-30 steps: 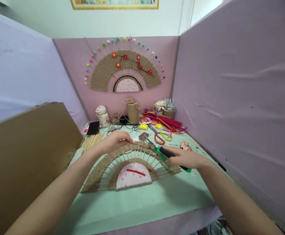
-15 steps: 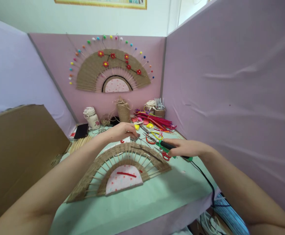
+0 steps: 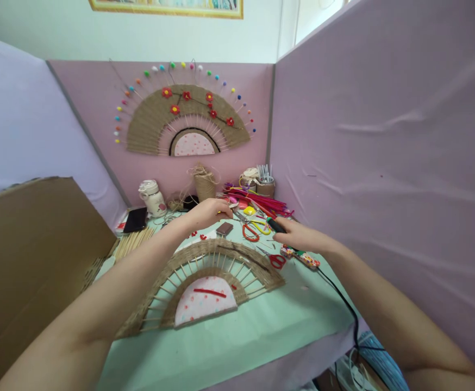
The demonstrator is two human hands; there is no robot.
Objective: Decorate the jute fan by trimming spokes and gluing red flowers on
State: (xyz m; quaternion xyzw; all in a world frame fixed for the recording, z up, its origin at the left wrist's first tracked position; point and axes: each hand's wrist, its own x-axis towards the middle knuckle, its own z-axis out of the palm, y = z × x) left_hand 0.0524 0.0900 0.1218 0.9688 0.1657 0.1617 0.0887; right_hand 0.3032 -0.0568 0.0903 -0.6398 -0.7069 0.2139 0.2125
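My left hand (image 3: 215,212) reaches to the far middle of the table, fingers curled together just beyond a small brown block (image 3: 224,228). What lies between its fingertips is hidden. My right hand (image 3: 297,234) is wrapped round a tool with a black-and-green handle (image 3: 276,225); its kind is unclear. Under and beside that hand lies a colourful patterned object (image 3: 308,261), with a black cord (image 3: 341,293) running from near it. Nearer to me is a woven twine fan (image 3: 205,247) with a pink dotted half-disc (image 3: 205,309), on which a red strip (image 3: 210,292) rests.
Red-handled scissors (image 3: 277,261) and orange-handled scissors (image 3: 250,232) lie near my right hand. Behind are red pipe cleaners (image 3: 262,200), a twine cone (image 3: 204,183) and a white bottle (image 3: 153,198). Cardboard (image 3: 37,260) stands at left. A finished-looking fan (image 3: 148,119) is pinned to the back panel.
My left hand has moved off the brown block, slightly up and away, leaving it on the table. My right hand has shifted slightly up and left with the tool, uncovering the patterned object.
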